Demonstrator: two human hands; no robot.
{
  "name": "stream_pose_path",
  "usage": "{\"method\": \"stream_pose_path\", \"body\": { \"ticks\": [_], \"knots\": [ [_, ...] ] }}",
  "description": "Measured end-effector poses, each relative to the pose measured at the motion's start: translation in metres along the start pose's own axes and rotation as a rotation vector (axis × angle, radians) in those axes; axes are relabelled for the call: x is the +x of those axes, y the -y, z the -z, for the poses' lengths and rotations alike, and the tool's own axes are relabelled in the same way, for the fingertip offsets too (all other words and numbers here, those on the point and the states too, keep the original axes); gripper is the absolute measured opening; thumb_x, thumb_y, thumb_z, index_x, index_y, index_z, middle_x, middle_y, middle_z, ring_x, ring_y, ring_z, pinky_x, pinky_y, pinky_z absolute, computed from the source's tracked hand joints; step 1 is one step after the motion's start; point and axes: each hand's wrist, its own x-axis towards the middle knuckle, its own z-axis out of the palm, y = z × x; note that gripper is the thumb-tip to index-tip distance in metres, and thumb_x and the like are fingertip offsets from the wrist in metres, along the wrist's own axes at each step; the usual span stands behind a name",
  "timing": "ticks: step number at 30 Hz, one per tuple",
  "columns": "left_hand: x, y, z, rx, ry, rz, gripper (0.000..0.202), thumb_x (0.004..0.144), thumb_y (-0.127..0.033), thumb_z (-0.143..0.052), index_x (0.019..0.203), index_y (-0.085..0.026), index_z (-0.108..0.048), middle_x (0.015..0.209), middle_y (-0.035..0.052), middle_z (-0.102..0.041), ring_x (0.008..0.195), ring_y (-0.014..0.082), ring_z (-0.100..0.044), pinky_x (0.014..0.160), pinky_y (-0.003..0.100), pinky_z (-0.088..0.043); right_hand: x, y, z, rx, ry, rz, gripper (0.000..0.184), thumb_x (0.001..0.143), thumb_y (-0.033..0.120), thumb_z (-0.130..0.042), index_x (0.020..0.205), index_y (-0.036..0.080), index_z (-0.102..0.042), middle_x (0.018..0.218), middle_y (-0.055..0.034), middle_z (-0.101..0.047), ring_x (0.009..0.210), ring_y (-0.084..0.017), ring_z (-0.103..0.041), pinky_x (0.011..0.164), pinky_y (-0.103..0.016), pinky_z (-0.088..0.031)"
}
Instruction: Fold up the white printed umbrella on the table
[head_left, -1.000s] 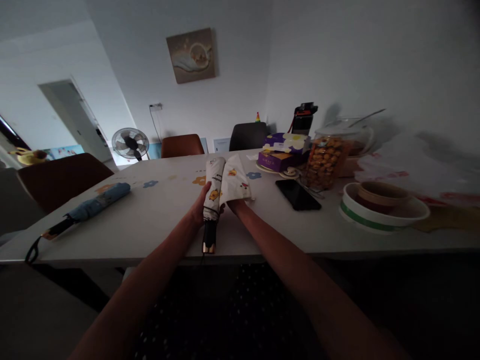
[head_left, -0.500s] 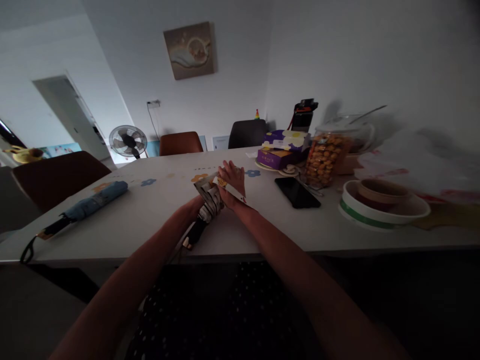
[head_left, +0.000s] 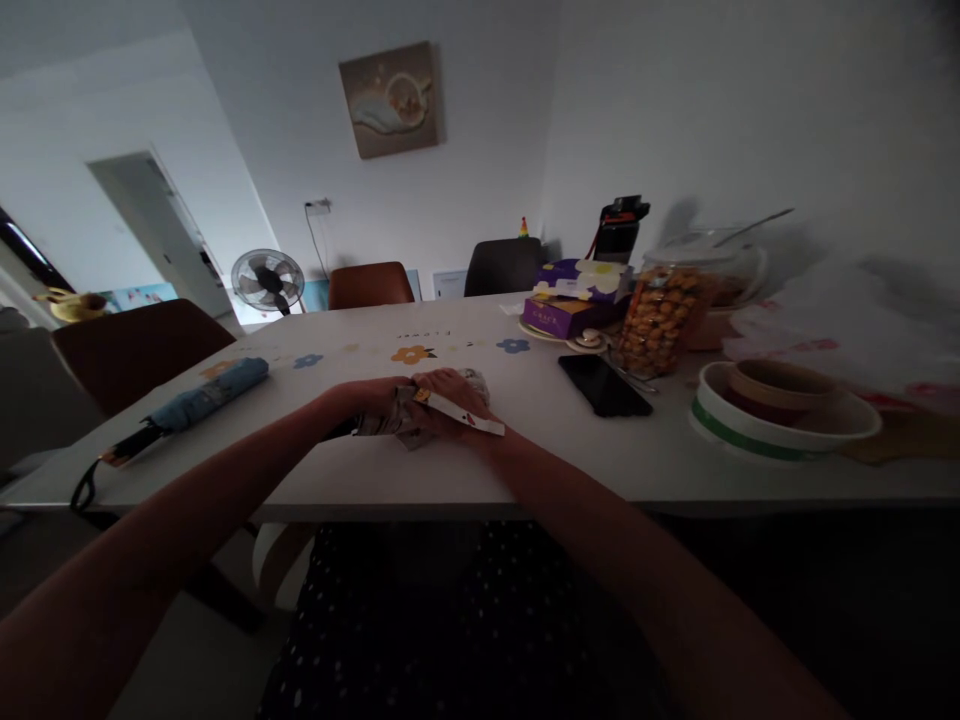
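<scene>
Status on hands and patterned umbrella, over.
Left hand gripping patterned umbrella; right hand over it, grip partly hidden. Umbrella crosswise. Blue umbrella left, phone right, both clear of hands.

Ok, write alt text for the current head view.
A person's left hand and right hand meet on a furled pale patterned fabric umbrella over a white table printed with flowers. A furled blue umbrella lies at left; a flat black phone and round white bowl with green band sit at right.
</scene>
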Motion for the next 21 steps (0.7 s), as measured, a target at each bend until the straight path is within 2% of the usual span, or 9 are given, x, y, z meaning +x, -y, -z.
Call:
{"method": "stream_pose_path", "body": {
  "ticks": [2,3,6,10,13,15,17,19,21],
  "knots": [
    [-0.013,0.002,0.004,0.292,0.14,-0.023,0.02,0.057,-0.008,-0.062,0.07,-0.024,-0.065,0.072,0.0034,-0.066,0.071,0.018,-0.061,0.069,0.027,-0.049,0.0,0.0,-0.004,0.033,0.064,0.038,0.036,0.086,0.037,-0.047,0.109,0.009,-0.051,0.099,-0.0139,-0.062,0.095,-0.023,-0.055,0.09,-0.037,-0.039],
    [-0.019,0.002,0.005,0.407,0.174,-0.043,0.025,0.052,-0.004,-0.065,0.068,-0.023,-0.065,0.074,0.0034,-0.066,0.075,0.0192,-0.061,0.072,0.026,-0.048,0.001,-0.001,-0.006,0.051,0.086,0.047,0.039,0.085,0.039,-0.049,0.11,0.01,-0.05,0.102,-0.0141,-0.061,0.097,-0.024,-0.055,0.09,-0.037,-0.039],
    [-0.031,0.003,0.004,0.6,0.129,-0.106,0.03,0.047,0.001,-0.068,0.064,-0.022,-0.061,0.069,0.0029,-0.063,0.087,0.0237,-0.059,0.079,0.026,-0.044,0.004,-0.005,-0.009,0.092,0.127,0.048,0.048,0.082,0.041,-0.054,0.117,0.01,-0.048,0.112,-0.0161,-0.059,0.106,-0.025,-0.053,0.094,-0.039,-0.037],
    [-0.032,0.013,0.005,0.693,0.007,-0.208,0.027,0.051,-0.011,-0.076,0.069,-0.021,-0.059,0.07,0.0041,-0.058,0.102,0.0274,-0.054,0.083,0.027,-0.041,0.005,-0.005,-0.013,0.047,0.168,0.095,0.047,0.085,0.026,-0.048,0.127,0.006,-0.041,0.132,-0.0184,-0.046,0.123,-0.026,-0.041,0.103,-0.04,-0.028],
    [-0.03,0.024,0.011,0.75,-0.05,-0.285,0.033,0.052,-0.02,-0.078,0.077,-0.021,-0.057,0.077,0.0065,-0.059,0.107,0.0283,-0.052,0.082,0.026,-0.041,0.004,0.0,-0.011,0.019,0.191,0.113,0.053,0.083,0.013,-0.044,0.134,0.005,-0.033,0.141,-0.0164,-0.035,0.13,-0.024,-0.031,0.107,-0.039,-0.022],
    [-0.03,0.029,0.013,0.851,-0.068,-0.296,0.037,0.057,-0.028,-0.077,0.087,-0.02,-0.056,0.08,0.0084,-0.059,0.107,0.029,-0.053,0.083,0.029,-0.041,0.004,0.002,-0.006,0.02,0.227,0.085,0.059,0.077,0.011,-0.047,0.134,0.004,-0.033,0.141,-0.0165,-0.034,0.13,-0.025,-0.031,0.107,-0.039,-0.022],
    [-0.032,0.029,0.014,1.084,-0.049,-0.281,0.046,0.067,-0.038,-0.069,0.104,-0.018,-0.052,0.086,0.0104,-0.06,0.103,0.0293,-0.055,0.083,0.033,-0.041,0.006,0.003,-0.002,0.025,0.255,0.051,0.063,0.072,0.011,-0.051,0.132,0.003,-0.036,0.14,-0.0172,-0.037,0.128,-0.026,-0.033,0.107,-0.04,-0.022],
    [-0.035,0.026,0.012,1.409,-0.009,-0.254,0.056,0.077,-0.045,-0.057,0.122,-0.017,-0.04,0.096,0.0131,-0.06,0.099,0.0287,-0.057,0.081,0.036,-0.042,0.008,0.002,0.003,0.038,0.26,0.025,0.062,0.069,0.012,-0.053,0.129,0.004,-0.04,0.137,-0.017,-0.041,0.126,-0.026,-0.036,0.106,-0.04,-0.021],
    [-0.039,0.023,0.008,1.666,0.015,-0.238,0.063,0.083,-0.049,-0.047,0.131,-0.014,-0.027,0.102,0.0156,-0.059,0.095,0.0274,-0.059,0.077,0.035,-0.044,0.009,0.001,0.006,0.052,0.245,-0.013,0.059,0.069,0.013,-0.052,0.126,0.005,-0.043,0.132,-0.0167,-0.046,0.123,-0.025,-0.04,0.105,-0.039,-0.022]
  ]
}}
